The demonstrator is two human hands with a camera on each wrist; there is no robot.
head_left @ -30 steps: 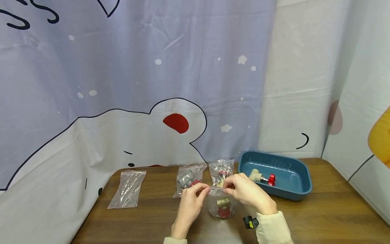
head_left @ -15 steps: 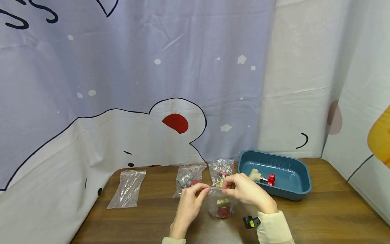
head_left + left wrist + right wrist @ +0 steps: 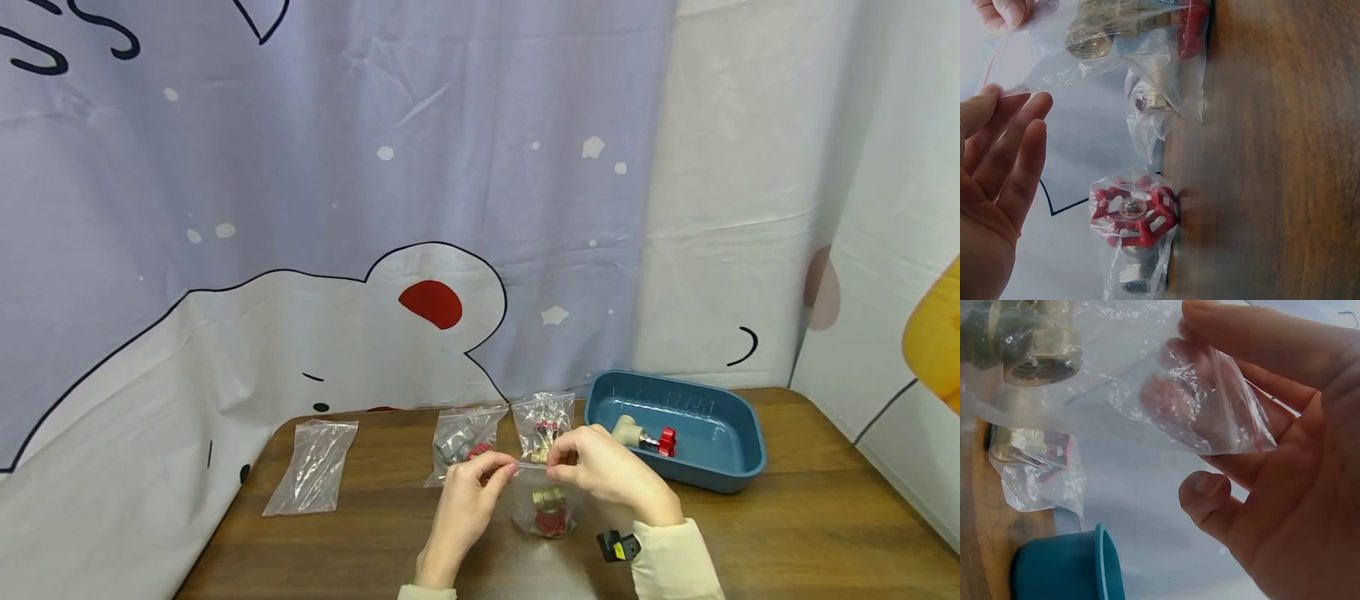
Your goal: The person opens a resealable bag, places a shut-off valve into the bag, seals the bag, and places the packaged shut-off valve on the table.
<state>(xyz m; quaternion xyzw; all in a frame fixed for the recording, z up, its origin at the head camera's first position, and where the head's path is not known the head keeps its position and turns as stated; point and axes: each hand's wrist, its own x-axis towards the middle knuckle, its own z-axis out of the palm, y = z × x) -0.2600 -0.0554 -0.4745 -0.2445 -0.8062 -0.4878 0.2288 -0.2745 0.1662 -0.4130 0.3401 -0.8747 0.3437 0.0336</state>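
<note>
A clear zip bag (image 3: 525, 492) stands upright on the table with a brass valve (image 3: 550, 500) inside, its red handwheel (image 3: 551, 522) at the bottom. My left hand (image 3: 472, 504) pinches the left end of the bag's top edge between thumb and forefinger. At the right end of that edge, my right hand (image 3: 611, 473) pinches the plastic. In the right wrist view the bag's corner with its red zip line (image 3: 1257, 440) lies across the fingers, and the valve's threaded opening (image 3: 1041, 369) shows through the film.
Behind the hands lie two more bagged valves, a grey one (image 3: 456, 442) and a brass one (image 3: 542, 454). A flat clear bag (image 3: 318, 467) lies at left. The blue tray (image 3: 720, 479) at right holds a beige valve (image 3: 630, 432) with a red handle.
</note>
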